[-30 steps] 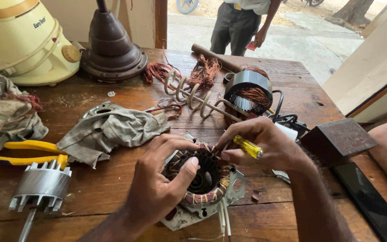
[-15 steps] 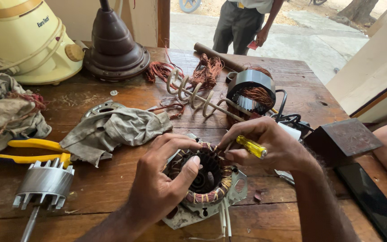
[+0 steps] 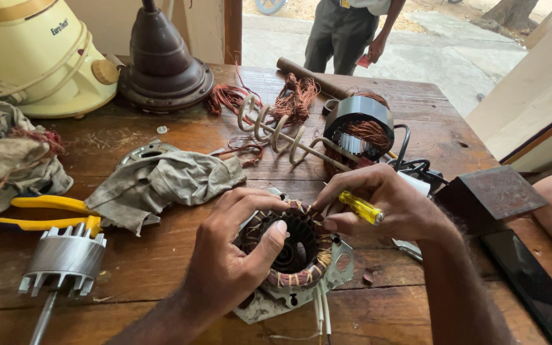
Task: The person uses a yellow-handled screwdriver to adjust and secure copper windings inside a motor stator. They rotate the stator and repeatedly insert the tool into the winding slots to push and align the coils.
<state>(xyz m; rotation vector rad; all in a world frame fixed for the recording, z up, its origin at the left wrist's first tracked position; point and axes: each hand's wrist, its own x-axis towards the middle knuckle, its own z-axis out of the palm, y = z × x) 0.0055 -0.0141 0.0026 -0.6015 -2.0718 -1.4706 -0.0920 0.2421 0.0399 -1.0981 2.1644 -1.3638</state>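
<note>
Down at the near edge of the wooden counter [image 3: 161,255] sits a motor stator [image 3: 295,255] — a ring of copper windings bound with thread, resting in its metal end plate, white leads trailing toward the viewer. The left hand [image 3: 231,255] grips the ring's near-left rim, thumb pressed over the inner edge. The right hand [image 3: 384,204] is closed around a yellow-handled screwdriver [image 3: 361,207], its fingertips meeting the winding at the far rim; the tip is hidden. Just left of the stator lies a crumpled grey rag [image 3: 161,182], then yellow-handled pliers [image 3: 46,214] and a finned rotor on its shaft [image 3: 64,262]. Farther back are a coiled heating element [image 3: 282,131], a second wound stator [image 3: 359,128], loose copper wire [image 3: 295,96], a brown fan housing [image 3: 161,64] and a cream appliance [image 3: 33,54]. Beyond the counter — a person [image 3: 346,32] stands outside.
</note>
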